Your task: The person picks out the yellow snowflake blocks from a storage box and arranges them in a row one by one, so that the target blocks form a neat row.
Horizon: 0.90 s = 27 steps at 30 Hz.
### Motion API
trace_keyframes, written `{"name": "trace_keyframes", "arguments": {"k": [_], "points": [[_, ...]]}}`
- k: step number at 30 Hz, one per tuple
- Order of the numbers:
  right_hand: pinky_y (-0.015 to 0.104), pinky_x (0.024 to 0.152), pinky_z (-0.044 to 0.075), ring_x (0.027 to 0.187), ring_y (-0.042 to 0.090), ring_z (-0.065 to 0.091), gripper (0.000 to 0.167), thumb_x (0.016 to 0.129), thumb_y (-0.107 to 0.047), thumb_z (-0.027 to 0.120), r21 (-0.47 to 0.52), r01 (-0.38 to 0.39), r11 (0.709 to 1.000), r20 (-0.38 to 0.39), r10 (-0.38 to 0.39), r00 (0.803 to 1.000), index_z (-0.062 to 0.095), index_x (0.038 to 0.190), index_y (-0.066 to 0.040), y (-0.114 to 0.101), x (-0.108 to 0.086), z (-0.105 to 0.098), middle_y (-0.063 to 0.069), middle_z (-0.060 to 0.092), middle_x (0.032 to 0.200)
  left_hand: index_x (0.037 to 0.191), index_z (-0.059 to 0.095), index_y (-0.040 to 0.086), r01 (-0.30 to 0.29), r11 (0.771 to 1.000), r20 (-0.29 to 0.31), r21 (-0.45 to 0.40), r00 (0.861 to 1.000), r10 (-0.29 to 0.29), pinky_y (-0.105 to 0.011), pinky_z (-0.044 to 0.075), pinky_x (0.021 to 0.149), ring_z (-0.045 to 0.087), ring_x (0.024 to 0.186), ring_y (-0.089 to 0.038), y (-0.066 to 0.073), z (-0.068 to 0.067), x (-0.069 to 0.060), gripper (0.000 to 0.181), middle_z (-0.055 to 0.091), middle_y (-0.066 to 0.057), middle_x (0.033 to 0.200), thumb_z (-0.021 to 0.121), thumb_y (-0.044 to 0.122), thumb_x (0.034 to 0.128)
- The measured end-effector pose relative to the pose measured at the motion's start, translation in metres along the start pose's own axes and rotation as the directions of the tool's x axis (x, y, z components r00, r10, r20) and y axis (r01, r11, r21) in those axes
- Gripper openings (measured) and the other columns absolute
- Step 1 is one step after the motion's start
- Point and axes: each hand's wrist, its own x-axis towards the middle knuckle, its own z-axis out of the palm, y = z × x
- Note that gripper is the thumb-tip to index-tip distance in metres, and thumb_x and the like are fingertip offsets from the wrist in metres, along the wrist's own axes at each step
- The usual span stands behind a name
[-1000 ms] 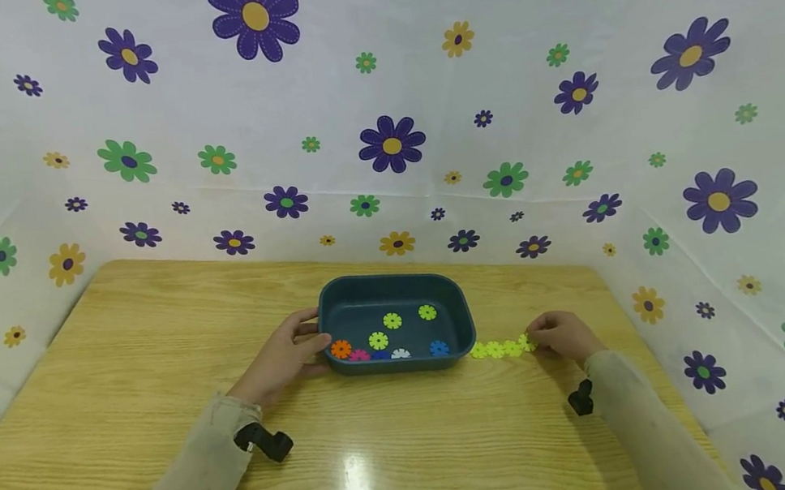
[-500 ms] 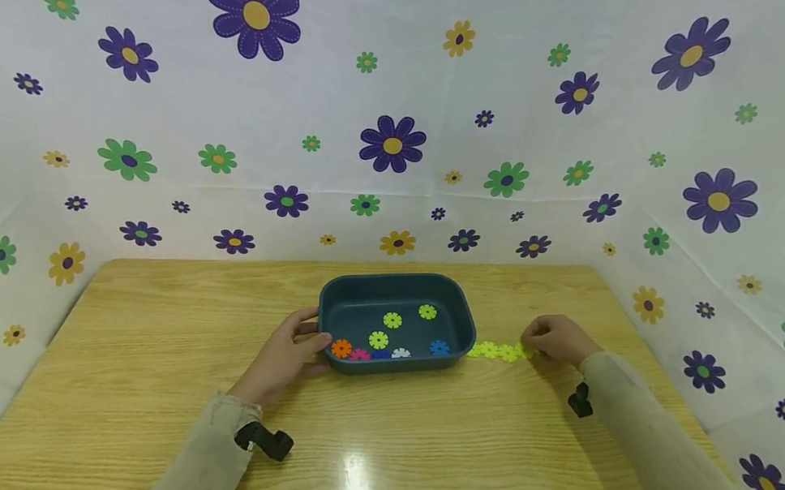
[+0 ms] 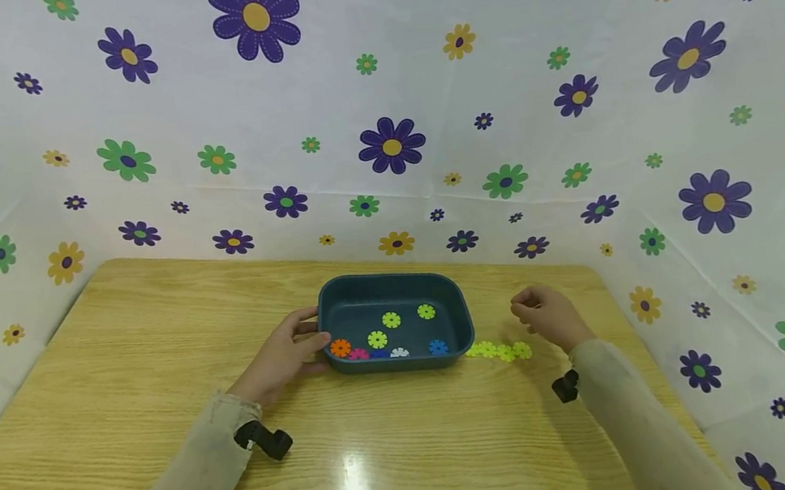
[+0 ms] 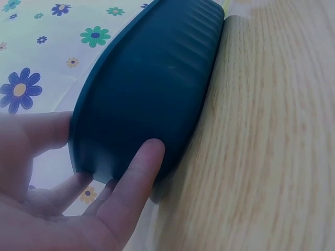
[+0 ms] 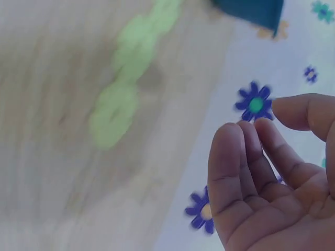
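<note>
A dark teal plastic basin stands on the table. My left hand holds its left end, with the thumb at the rim and fingers against the outer wall, as the left wrist view shows. Several snowflake discs lie inside, among them a yellow-green disc, an orange disc and a blue disc. To the right of the basin, a chain of joined yellow-green discs lies on the table. My right hand hovers behind the chain's right end, apart from it, fingers loosely bent with nothing between them.
The wooden table reaches to a white flower-print cloth that hangs along its back and sides. Black straps with small camera mounts sit on both wrists.
My right hand has let go of the chain and lifted away, up and toward the back. The chain had shifted slightly left before that. My left hand and the basin stay put.
</note>
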Motion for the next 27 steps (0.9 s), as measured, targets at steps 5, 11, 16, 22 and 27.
{"name": "trace_keyframes", "arguments": {"k": [5,11,16,22,27], "points": [[0.047,0.086,0.062,0.108,0.040,0.066,0.036,0.104,-0.022,0.062,0.042,0.070,0.997,-0.029,-0.069,0.997,0.062,0.130,0.003,-0.021,0.005,0.013,0.021,0.066,0.117,0.162,0.028,0.007,-0.003,1.000,-0.007,-0.001,1.000,0.003,-0.048,0.060,0.094,0.057,0.127,-0.043,-0.001,0.000,-0.001,0.065,0.037,-0.028,0.155,0.061,0.016,0.1062],[0.050,0.087,0.062,0.110,0.041,0.065,0.035,0.103,-0.020,0.064,0.088,0.129,0.988,-0.027,-0.127,0.992,0.063,0.129,0.002,-0.051,0.007,0.031,0.019,0.066,0.118,0.162,0.027,0.006,-0.008,1.000,-0.008,0.007,1.000,0.008,-0.049,0.059,0.095,0.057,0.127,-0.043,-0.001,0.001,-0.002,0.067,0.036,-0.029,0.156,0.061,0.017,0.1061],[0.044,0.085,0.063,0.108,0.036,0.066,0.030,0.103,-0.019,0.065,0.111,0.152,0.982,0.001,-0.154,0.988,0.065,0.126,-0.001,-0.073,0.011,0.050,0.017,0.067,0.119,0.161,0.027,0.006,-0.010,1.000,-0.018,0.016,1.000,0.010,-0.049,0.059,0.095,0.058,0.126,-0.043,-0.002,0.002,-0.003,0.066,0.037,-0.029,0.155,0.061,0.016,0.1061],[0.041,0.083,0.062,0.104,0.030,0.068,0.028,0.101,-0.017,0.067,0.121,0.176,0.977,0.066,-0.185,0.980,0.066,0.124,-0.001,-0.088,0.017,0.079,0.014,0.069,0.118,0.161,0.027,0.005,-0.018,1.000,-0.017,0.009,1.000,0.018,-0.050,0.059,0.095,0.059,0.125,-0.044,-0.004,0.003,-0.003,0.067,0.037,-0.030,0.154,0.062,0.017,0.1057],[0.041,0.079,0.062,0.091,0.027,0.069,0.023,0.099,-0.017,0.070,0.100,0.183,0.978,0.106,-0.193,0.975,0.069,0.119,-0.005,-0.100,0.020,0.103,0.010,0.070,0.113,0.161,0.029,0.008,-0.011,1.000,-0.027,0.014,1.000,0.012,-0.048,0.060,0.094,0.059,0.125,-0.043,-0.006,0.005,-0.003,0.067,0.039,-0.028,0.153,0.063,0.018,0.1052]]}}
